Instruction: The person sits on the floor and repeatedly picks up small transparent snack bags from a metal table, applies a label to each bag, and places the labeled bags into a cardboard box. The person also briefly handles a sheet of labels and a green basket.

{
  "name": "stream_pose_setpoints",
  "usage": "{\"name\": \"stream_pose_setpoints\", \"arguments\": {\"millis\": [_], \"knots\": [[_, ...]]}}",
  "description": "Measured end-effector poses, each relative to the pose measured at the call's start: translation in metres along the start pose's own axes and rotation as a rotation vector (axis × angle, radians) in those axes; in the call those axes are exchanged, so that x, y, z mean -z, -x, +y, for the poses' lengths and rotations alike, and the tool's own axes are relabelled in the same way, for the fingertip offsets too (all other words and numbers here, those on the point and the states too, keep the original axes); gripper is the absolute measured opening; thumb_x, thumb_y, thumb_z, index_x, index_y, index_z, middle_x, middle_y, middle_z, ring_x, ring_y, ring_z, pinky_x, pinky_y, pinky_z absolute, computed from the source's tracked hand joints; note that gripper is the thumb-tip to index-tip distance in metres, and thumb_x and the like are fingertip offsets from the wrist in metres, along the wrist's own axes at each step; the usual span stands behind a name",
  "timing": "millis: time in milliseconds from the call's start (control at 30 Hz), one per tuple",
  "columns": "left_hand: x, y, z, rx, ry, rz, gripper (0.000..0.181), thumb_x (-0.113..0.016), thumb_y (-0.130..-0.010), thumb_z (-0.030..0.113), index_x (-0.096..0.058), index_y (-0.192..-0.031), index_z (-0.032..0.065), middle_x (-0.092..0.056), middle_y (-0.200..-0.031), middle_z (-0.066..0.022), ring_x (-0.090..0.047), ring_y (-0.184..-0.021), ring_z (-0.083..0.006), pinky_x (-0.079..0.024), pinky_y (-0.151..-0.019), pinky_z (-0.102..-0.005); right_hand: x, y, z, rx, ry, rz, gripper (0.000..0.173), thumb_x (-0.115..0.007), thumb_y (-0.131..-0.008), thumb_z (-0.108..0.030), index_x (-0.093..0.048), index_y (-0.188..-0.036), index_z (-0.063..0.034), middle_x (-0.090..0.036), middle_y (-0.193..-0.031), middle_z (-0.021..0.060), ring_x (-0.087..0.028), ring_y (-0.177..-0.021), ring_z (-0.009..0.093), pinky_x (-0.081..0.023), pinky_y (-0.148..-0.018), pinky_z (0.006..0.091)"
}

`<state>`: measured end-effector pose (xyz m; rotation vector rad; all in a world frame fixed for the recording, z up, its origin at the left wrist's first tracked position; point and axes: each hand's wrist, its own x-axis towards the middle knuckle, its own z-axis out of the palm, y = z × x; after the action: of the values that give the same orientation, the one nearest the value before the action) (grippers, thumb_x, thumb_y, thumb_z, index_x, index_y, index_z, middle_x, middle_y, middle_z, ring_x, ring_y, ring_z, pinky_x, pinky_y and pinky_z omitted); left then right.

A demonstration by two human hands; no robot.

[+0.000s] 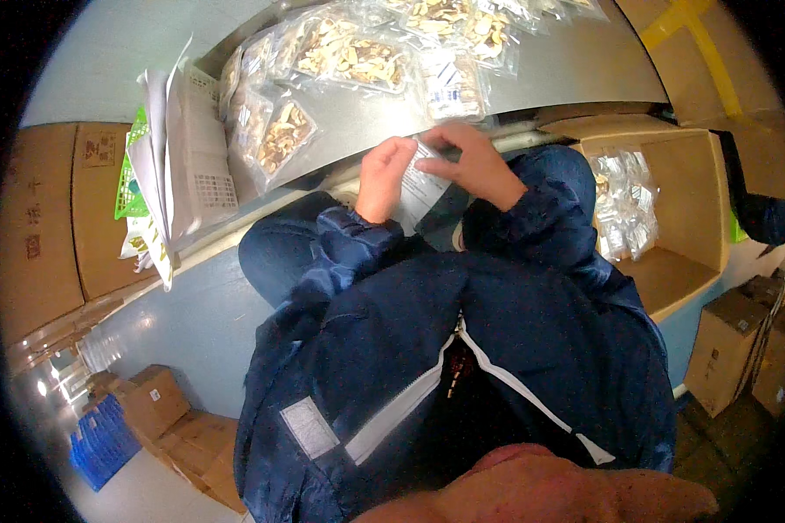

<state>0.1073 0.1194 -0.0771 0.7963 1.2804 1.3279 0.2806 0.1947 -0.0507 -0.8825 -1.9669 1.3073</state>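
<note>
Over my lap, just off the near edge of the metal worktable [582,82], both hands meet at a white printed sheet [420,196] that bears small writing. My left hand [383,175] pinches its upper left edge between thumb and fingers. Thumb and fingertips of my right hand [471,160] grip the top from the other side, slightly blurred. Right behind the hands lies a clear plastic pack [454,85] with a striped label. To the left, another pack [286,136] shows dried slices, apparently mushrooms.
More filled packs [356,59] are heaped at the back. White plastic baskets [212,163] with papers [157,137] stand left. An open cardboard box [683,261] with several packs [628,202] is at my right. Cartons [46,222] line the left; a person's dark sleeve [762,216] shows far right.
</note>
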Motion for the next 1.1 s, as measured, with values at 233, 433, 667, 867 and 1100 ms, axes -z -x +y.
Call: {"name": "stream_pose_setpoints", "arguments": {"millis": [233, 433, 667, 867, 1100], "knots": [[-0.009, -0.006, -0.008, -0.049, -0.031, 0.041, 0.018, -0.060, -0.097, 0.014, -0.067, -0.105, -0.0003, -0.068, -0.091, -0.0013, -0.059, -0.081, -0.0074, -0.047, -0.075, -0.0233, 0.018, -0.003, 0.019, -0.311, -0.370, 0.028, 0.024, -0.073, -0.085, -0.021, -0.070, -0.097, 0.0002, -0.065, -0.083, -0.0011, -0.055, -0.079, 0.008, -0.045, -0.072, 0.0248], [0.035, -0.008, 0.023, -0.237, -0.740, -0.061, 0.035, -0.046, -0.090, -0.007, -0.058, -0.122, -0.0031, -0.064, -0.123, -0.0113, -0.059, -0.114, -0.0169, -0.043, -0.099, -0.0272, 0.087, -0.016, 0.051, -0.289, 0.170, 0.592, 0.022, -0.073, -0.085, -0.024, -0.071, -0.087, -0.0024, -0.070, -0.080, 0.0097, -0.063, -0.074, 0.013, -0.049, -0.069, 0.0264], [0.012, -0.060, 0.011, 0.194, -0.168, -0.308, 0.028, -0.055, -0.099, 0.023, -0.069, -0.094, -0.0011, -0.070, -0.087, -0.0056, -0.061, -0.086, -0.0117, -0.045, -0.083, -0.0263, 0.025, -0.016, 0.005, 0.299, 0.766, 0.142, 0.040, -0.078, -0.072, -0.044, -0.066, -0.091, -0.0111, -0.063, -0.095, 0.0062, -0.060, -0.097, 0.028, -0.043, -0.082, 0.0395], [-0.012, -0.083, 0.007, -0.035, -0.354, -0.080, 0.018, -0.063, -0.094, 0.022, -0.067, -0.088, 0.0055, -0.055, -0.074, 0.0062, -0.045, -0.068, -0.0050, -0.036, -0.065, -0.0219, 0.048, -0.045, 0.102, -0.146, 0.135, 0.328, 0.060, -0.078, -0.075, -0.051, -0.064, -0.110, -0.0036, -0.066, -0.099, 0.0099, -0.062, -0.093, 0.020, -0.047, -0.078, 0.0337], [-0.005, -0.143, -0.027, -0.051, -0.371, -0.030, 0.026, -0.062, -0.092, 0.022, -0.069, -0.085, -0.0020, -0.072, -0.081, -0.0083, -0.064, -0.072, -0.0149, -0.049, -0.069, -0.0319, 0.043, -0.082, 0.133, -0.366, -0.143, 0.221, 0.040, -0.073, -0.083, -0.039, -0.072, -0.083, 0.0002, -0.070, -0.077, 0.0087, -0.064, -0.071, 0.018, -0.048, -0.066, 0.0327]]}}
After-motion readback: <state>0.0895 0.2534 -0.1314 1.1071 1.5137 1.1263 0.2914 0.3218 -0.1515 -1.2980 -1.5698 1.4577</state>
